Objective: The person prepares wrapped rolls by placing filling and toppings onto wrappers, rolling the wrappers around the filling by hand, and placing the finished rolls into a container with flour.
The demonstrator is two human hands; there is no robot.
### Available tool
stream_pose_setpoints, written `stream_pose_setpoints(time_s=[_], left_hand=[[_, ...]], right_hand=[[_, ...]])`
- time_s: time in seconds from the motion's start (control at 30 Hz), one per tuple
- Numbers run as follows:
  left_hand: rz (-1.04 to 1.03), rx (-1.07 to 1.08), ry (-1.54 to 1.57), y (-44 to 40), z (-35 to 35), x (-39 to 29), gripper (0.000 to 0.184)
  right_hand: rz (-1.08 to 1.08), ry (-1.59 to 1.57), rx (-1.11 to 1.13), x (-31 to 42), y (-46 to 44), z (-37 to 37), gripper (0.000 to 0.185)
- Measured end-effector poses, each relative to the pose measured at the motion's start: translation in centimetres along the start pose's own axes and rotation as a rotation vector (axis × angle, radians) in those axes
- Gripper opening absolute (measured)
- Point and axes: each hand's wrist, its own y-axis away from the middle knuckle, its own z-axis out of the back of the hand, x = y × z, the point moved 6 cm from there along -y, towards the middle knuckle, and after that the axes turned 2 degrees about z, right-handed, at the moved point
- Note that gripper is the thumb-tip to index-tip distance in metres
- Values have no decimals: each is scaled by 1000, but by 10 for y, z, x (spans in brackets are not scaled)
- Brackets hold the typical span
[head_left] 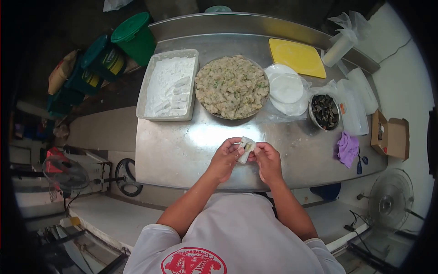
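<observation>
Just in front of my body, over the steel table, both hands grip a small white wrapper (247, 150) with a bit of pale filling showing in its fold. My left hand (224, 161) pinches its left side, and the fingers of my right hand (268, 162) close on its right edge. Beyond them stands a wide bowl heaped with pale filling (232, 86) flecked with green. To its left is a plastic tub (195, 68) of white powder, where several white-coated rolls (177, 100) lie. Right of the bowl, round white wrappers (286, 88) are stacked on clear plastic.
A bowl of dark pieces (325, 112), a purple cloth (348, 149) and an open cardboard box (396, 137) sit on the right. A yellow board (296, 57) lies at the back. Green buckets (133, 39) stand beyond the left edge; a fan (389, 201) stands lower right.
</observation>
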Motion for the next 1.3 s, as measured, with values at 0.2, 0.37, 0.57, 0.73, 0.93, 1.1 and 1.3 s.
stream_pose_setpoints(time_s=[0.2, 0.37, 0.57, 0.73, 0.93, 1.1, 1.3], left_hand=[[-244, -216, -156, 6, -14, 6, 40], [-330, -281, -312, 15, -32, 11, 46], [-432, -370, -534, 27, -40, 16, 51], [-354, -309, -154, 27, -28, 18, 49], [-247, -16, 253, 18, -16, 20, 54], [-113, -146, -38, 2, -15, 8, 64], [-35, -145, -192, -18, -12, -1, 79]], right_hand=[[159, 439, 207, 32, -2, -6, 27], [75, 552, 286, 31, -7, 8, 29], [277, 733, 343, 50, -6, 9, 19], [-68, 321, 361, 30, -16, 14, 18], [-348, -193, 385, 13, -26, 15, 17], [-315, -53, 247, 3, -33, 19, 15], [-334, -134, 299, 6, -42, 15, 17]])
